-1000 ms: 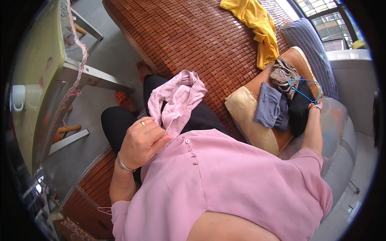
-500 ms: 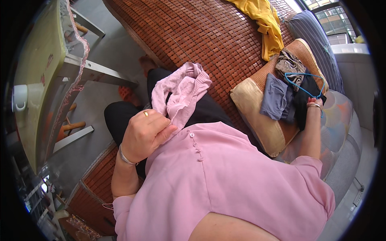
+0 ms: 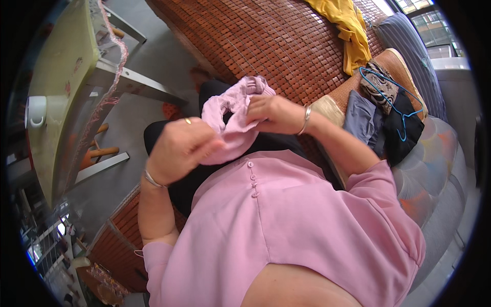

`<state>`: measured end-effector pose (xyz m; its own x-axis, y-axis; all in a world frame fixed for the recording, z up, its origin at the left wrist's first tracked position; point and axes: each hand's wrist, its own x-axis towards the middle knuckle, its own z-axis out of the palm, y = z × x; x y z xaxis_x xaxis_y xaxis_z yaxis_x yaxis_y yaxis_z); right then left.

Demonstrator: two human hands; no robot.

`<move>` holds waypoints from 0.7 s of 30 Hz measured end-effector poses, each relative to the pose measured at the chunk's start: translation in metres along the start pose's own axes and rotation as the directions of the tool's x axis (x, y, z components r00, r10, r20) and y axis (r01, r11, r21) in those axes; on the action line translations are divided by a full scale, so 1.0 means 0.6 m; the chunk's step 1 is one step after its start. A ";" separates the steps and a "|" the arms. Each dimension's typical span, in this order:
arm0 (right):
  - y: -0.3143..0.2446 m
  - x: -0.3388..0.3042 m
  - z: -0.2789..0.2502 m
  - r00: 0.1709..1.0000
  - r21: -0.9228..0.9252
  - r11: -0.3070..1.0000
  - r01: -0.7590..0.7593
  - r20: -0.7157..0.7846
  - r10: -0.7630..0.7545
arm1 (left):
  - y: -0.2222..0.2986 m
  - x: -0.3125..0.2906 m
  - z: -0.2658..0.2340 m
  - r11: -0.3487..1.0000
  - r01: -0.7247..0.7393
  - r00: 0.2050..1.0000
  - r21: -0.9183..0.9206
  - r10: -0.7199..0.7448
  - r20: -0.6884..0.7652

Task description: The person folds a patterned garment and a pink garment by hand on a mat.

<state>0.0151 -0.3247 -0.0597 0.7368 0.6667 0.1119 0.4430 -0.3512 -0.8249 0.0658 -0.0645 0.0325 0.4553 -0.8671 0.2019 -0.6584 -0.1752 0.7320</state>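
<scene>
A pale pink knitted garment [image 3: 236, 134], bunched into a loop with a ribbed edge, lies over my lap. My left hand [image 3: 185, 148] is at its left side, fingers curled in and closed on its edge, the thumb slightly blurred. On the other side, my right hand [image 3: 273, 113] grips the upper right of the cloth, its fingertips partly sunk in the folds. A blue clothes hanger [image 3: 404, 116] rests on a pile with a black garment [image 3: 404, 135], a grey folded garment [image 3: 358, 116] and a patterned brown cloth [image 3: 379, 84].
The pile lies on a tan cushion [image 3: 327, 108] to my right, next to a grey armrest [image 3: 434, 169]. A yellow garment [image 3: 355, 43] lies on the brown tile mat [image 3: 266, 41] ahead. At left stands a table with a pale green top [image 3: 61, 87].
My right hand has let go of the blue hanger, left it on the pile and come over to grip the pink garment. My left hand has shifted slightly lower.
</scene>
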 end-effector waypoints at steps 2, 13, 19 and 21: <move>-0.010 0.000 -0.057 0.997 0.087 0.995 -0.043 -0.063 0.049 | -0.023 -0.017 -0.036 0.970 0.202 0.974 -0.134 -0.214 -0.080; 0.000 -0.001 -0.276 0.958 0.220 0.952 -0.211 -0.148 0.246 | -0.146 0.036 -0.113 0.665 0.134 0.770 -0.735 -0.536 -0.345; -0.024 -0.023 -0.265 0.984 -0.285 0.943 -0.173 0.000 0.180 | -0.142 -0.007 -0.131 0.920 0.391 0.920 -0.001 -0.391 0.024; 0.018 -0.062 -0.207 0.984 -0.571 0.821 -0.001 0.145 0.103 | -0.125 -0.021 -0.074 0.877 0.267 0.951 0.398 -0.306 0.036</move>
<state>0.0558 -0.4351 -0.0038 0.6964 0.7155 -0.0549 0.6544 -0.6646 -0.3606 0.1362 -0.0199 0.0038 0.6132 -0.7880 -0.0556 -0.6947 -0.5714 0.4369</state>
